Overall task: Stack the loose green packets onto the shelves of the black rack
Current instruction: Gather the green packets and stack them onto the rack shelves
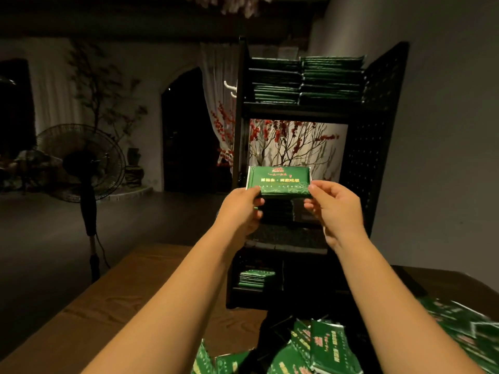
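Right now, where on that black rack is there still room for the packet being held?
The middle shelf has space above its low stacks. The bottom shelf is free right of its small stack. The top shelf is crowded.

packet (279, 181) I hold: green, gold lettering, white edge
rack (378, 125): black, dotted sides
table (113, 306): brown woodgrain

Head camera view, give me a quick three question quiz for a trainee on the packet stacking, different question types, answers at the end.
1. True or false: the top shelf stacks of the black rack are taller than the bottom shelf stack.
2. How many hands hold the raised green packet? A) none B) one C) both
3. Fill in: the loose packets lie in a pile on the ____.

Key: 1 true. 2 C, left hand and right hand. 3 table.
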A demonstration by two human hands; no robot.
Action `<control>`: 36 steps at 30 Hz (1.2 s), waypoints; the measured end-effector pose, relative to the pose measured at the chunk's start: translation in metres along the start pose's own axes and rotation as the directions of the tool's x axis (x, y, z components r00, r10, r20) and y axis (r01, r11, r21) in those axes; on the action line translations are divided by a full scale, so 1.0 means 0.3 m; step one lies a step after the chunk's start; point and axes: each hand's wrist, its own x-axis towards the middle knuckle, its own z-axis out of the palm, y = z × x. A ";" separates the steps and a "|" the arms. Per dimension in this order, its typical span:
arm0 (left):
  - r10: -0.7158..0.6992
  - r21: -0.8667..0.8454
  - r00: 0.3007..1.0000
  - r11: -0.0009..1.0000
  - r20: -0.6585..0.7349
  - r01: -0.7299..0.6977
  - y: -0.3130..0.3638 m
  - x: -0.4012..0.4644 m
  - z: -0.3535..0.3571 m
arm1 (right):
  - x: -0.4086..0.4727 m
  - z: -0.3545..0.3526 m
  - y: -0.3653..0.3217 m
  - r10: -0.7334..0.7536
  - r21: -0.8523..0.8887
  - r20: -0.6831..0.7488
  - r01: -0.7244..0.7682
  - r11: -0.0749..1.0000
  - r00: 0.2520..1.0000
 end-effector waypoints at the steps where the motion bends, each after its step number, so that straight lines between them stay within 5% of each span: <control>1: -0.024 -0.032 1.000 0.999 -0.001 0.024 0.017 0.009 0.008 | 0.025 0.010 -0.011 0.001 -0.010 -0.008 -0.001 1.000 1.000; 6: -0.093 -0.292 0.996 0.952 0.017 0.094 0.056 0.059 0.048 | 0.140 0.066 -0.030 -0.013 -0.128 -0.040 0.008 0.992 0.999; 15: -0.142 -0.456 0.990 0.880 0.007 0.130 0.022 0.075 0.060 | 0.180 0.109 0.006 0.159 -0.216 -0.090 -0.175 0.960 0.983; 20: -0.131 -0.476 0.991 0.874 -0.028 0.101 -0.004 0.094 0.048 | 0.136 0.091 0.019 0.069 -0.385 0.029 -0.053 0.922 0.997; 30: 0.000 -0.334 1.000 0.943 -0.004 -0.002 -0.017 0.041 0.013 | 0.087 0.065 0.013 0.012 -0.571 0.229 0.124 0.812 0.973; 36: 0.107 -0.075 0.994 0.992 0.030 -0.105 -0.034 0.001 -0.050 | -0.022 0.043 0.028 -0.367 -0.560 0.198 0.412 0.719 0.909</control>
